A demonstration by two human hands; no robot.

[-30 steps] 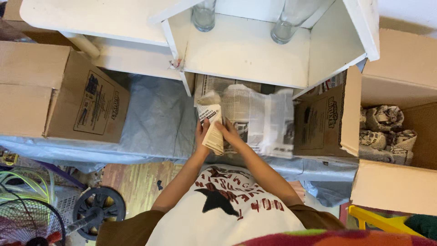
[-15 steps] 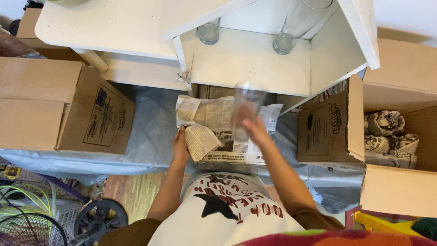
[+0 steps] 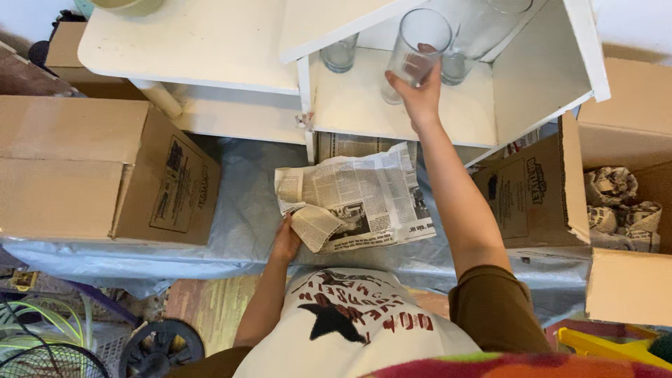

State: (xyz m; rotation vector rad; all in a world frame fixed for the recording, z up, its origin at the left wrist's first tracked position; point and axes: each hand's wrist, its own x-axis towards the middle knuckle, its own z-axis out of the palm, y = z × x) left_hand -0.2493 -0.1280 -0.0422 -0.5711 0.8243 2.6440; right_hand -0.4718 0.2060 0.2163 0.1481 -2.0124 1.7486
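We see a white shelf (image 3: pixel 420 115) at upper centre, above a grey plastic sheet (image 3: pixel 238 210) covering the surface below. Cardboard boxes: one at left (image 3: pixel 91 171), two at right. Glasses: three on the shelf. The right hand (image 3: pixel 420 94) is closed around a tall clear glass (image 3: pixel 414 49), just above the shelf. The left hand (image 3: pixel 285 241) pinches the newspaper (image 3: pixel 357 199) at centre frame.

Cabinet (image 3: pixel 392 112) shelf: bare room at left-centre and right. Two glasses stand at the back, one (image 3: pixel 341 52) left, one (image 3: pixel 455 66) right; right hand (image 3: pixel 420 94) with tall glass (image 3: pixel 416 52) fills the gap between them. Open door (image 3: pixel 336 24) overhangs the left edge, side wall (image 3: pixel 553 70) closes the right. Below, newspaper (image 3: pixel 364 196) covers the gap between closed box (image 3: pixel 105 171) and open box (image 3: pixel 560 189)
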